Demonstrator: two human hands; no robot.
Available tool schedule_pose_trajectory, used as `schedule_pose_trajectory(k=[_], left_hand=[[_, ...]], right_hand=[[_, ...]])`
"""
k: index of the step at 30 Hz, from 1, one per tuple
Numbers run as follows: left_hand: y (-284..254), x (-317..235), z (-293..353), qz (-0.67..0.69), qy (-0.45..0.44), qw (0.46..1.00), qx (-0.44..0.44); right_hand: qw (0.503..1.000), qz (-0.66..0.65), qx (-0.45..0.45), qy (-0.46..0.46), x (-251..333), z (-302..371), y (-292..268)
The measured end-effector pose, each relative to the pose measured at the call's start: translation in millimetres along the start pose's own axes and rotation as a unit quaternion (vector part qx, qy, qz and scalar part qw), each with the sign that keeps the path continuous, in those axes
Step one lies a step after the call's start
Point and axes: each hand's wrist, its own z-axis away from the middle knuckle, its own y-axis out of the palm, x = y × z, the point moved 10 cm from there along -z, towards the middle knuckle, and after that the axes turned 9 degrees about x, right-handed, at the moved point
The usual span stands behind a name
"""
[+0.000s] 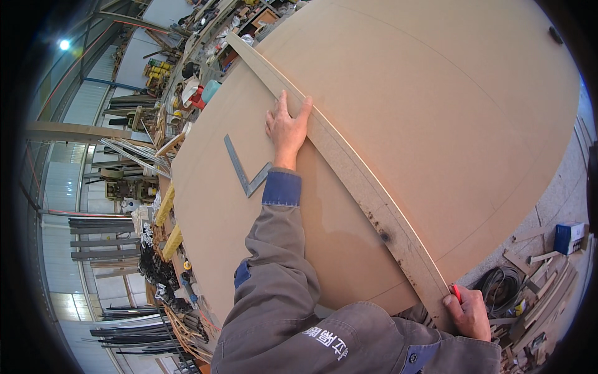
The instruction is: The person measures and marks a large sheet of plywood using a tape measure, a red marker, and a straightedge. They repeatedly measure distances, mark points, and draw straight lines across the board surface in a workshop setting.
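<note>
A large brown fibreboard sheet (430, 131) fills the middle, with faint pencil lines on it. Across it, from far left to near right, lies a long board strip (374, 202) with a pale edge and dark stains near its close end. My left hand (289, 128) rests on the strip's far part, fingers spread. At the near end, by the sheet's edge, my right hand (470, 315) is closed around a red pencil (457, 293) and touches the strip's edge; the pencil's tip is hard to make out. Left of my left forearm lies a metal L-shaped square (235, 162).
Tools and scraps clutter a bench along the left, with yellow blocks (172, 242) beside the sheet. Metal bars (106, 240) are racked by the wall. On the floor at right are a coiled black hose (501, 290), wood offcuts (548, 293) and a blue box (568, 238).
</note>
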Motion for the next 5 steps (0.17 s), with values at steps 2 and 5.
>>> schedule_pose_trajectory(k=[2,5], left_hand=[[-0.5,-0.7,0.9,0.002,0.000,1.000,0.000],[-0.7,-0.6,0.8,-0.002,-0.001,1.000,0.001]], right_hand=[[1.000,-0.002,0.000,0.001,-0.2,-0.1,-0.1],[1.000,-0.003,-0.003,-0.001,0.9,0.1,-0.5]])
